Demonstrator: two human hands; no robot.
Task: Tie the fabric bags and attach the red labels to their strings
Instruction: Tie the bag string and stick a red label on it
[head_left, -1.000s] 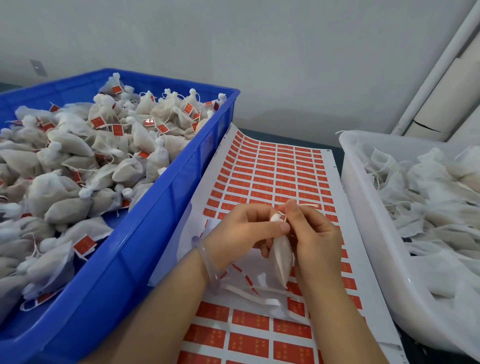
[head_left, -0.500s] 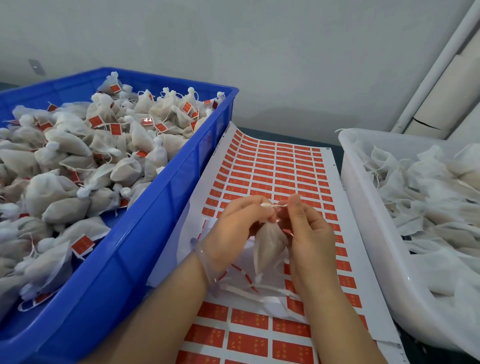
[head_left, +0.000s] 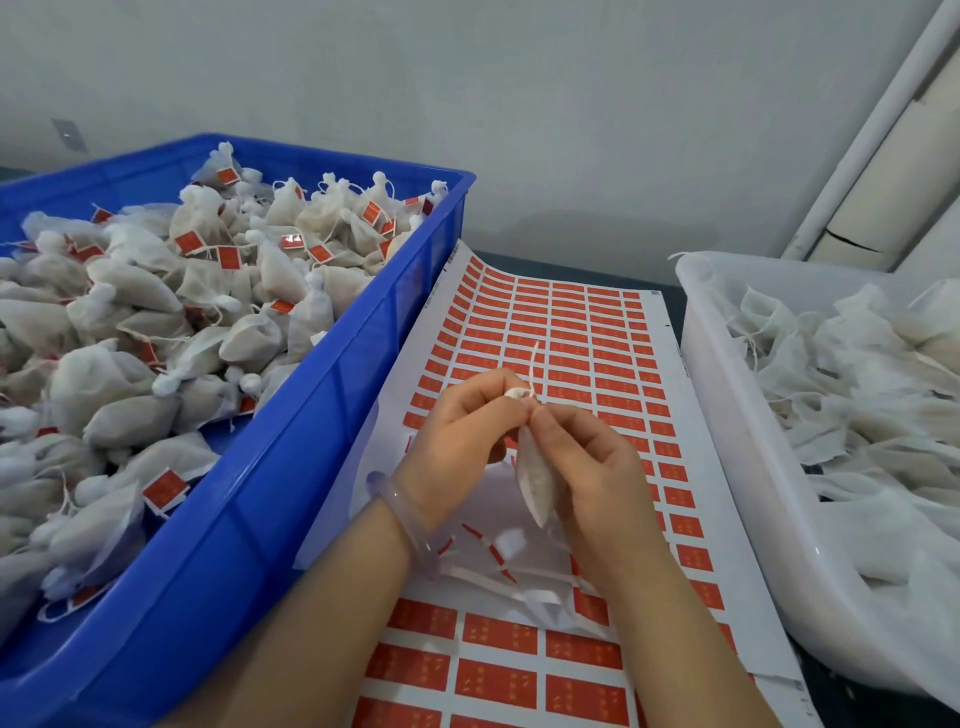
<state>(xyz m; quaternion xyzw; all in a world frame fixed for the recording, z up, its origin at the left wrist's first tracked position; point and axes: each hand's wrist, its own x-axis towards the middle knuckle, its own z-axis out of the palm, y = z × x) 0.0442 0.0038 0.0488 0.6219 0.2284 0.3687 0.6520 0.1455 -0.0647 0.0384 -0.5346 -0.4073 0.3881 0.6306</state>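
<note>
Tying step. Left hand pinching gathered top, right hand pinching fabric bag at neck. Pull string taut, cinch tight before peeling red label.

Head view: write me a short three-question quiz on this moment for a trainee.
1. True or false: the tied bags in the blue bin carry red labels.
2. What lies between the blue bin and the white bin? A) label sheet B) scissors C) tape roll
3. Fill in: the left hand and right hand both pinch one ___ over the sheet.
Key: 1 true; 2 A; 3 bag.
</note>
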